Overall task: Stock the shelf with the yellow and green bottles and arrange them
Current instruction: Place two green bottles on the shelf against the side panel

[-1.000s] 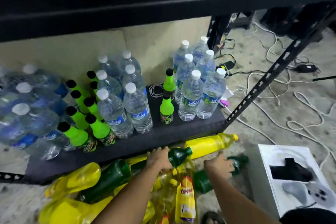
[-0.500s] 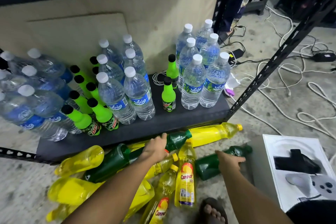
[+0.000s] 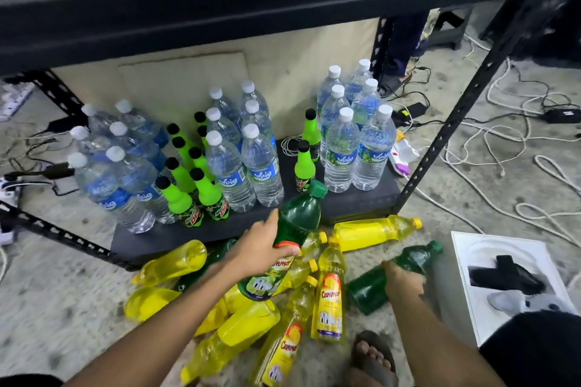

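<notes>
My left hand [image 3: 264,248] grips a dark green bottle [image 3: 298,220] by its middle, lifted with its green cap pointing up toward the front edge of the low black shelf [image 3: 355,198]. A second dark green bottle [image 3: 374,286] lies tilted on the floor to the right, and my right hand [image 3: 402,283] grips it. Several yellow bottles [image 3: 330,292] lie in a heap on the floor below my arms, one more yellow bottle [image 3: 374,231] on its side just before the shelf. Another green bottle is half hidden under my left arm.
The shelf holds groups of clear water bottles [image 3: 355,141] and small bright-green soda bottles [image 3: 195,179]. A black upright post [image 3: 456,113] marks the right corner. Cables [image 3: 518,151] sprawl over the floor to the right. A white box [image 3: 509,280] and my sandalled foot [image 3: 371,358] are close by.
My left hand has raised its green bottle off the pile toward the shelf edge. My right hand has closed round the green bottle on the floor at the right.
</notes>
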Demonstrator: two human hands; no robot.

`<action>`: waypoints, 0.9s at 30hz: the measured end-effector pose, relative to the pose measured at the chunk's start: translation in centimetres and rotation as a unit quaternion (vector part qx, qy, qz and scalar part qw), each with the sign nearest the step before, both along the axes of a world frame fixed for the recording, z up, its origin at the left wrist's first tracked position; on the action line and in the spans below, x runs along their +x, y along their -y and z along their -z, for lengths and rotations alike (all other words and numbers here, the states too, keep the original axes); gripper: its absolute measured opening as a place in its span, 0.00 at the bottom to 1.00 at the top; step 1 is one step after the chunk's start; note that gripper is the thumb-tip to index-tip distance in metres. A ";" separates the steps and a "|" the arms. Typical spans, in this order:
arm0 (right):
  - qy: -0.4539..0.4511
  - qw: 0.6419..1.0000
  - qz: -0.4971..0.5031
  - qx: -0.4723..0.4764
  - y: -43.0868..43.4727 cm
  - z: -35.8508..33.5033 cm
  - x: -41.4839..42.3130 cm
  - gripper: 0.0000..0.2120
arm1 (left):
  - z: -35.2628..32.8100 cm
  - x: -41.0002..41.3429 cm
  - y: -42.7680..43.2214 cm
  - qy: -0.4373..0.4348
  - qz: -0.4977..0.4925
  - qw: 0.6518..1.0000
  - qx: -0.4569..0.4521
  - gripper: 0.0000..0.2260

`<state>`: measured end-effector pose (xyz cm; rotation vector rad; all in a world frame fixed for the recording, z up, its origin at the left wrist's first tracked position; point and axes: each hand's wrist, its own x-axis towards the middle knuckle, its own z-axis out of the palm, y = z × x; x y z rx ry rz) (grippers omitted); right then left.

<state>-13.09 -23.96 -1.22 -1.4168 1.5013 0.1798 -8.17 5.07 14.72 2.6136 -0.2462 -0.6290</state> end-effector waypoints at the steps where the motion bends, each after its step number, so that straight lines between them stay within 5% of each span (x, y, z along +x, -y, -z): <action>1: 0.004 1.000 0.007 -0.014 -0.3 -1.5 0.0 0.39 | -1.3 -0.7 -0.4 0.012 0.003 1.000 -0.009 0.42; 12: 0.236 0.949 -0.114 -0.177 -2.3 -16.8 -3.6 0.33 | -14.2 -7.2 -1.2 0.160 -0.005 0.976 -0.145 0.40; 16: 0.355 0.897 -0.155 -0.213 -2.4 -23.6 -4.6 0.34 | -18.7 -8.6 -0.1 0.216 -0.025 0.961 -0.170 0.41; 21: 0.479 0.823 -0.187 -0.240 -1.7 -34.7 -4.7 0.35 | -25.4 -8.3 1.9 0.295 -0.025 0.924 -0.244 0.29; 27: 0.571 0.726 -0.199 -0.328 -0.2 -48.6 -1.6 0.35 | -34.9 -3.8 4.5 0.378 -0.045 0.868 -0.320 0.26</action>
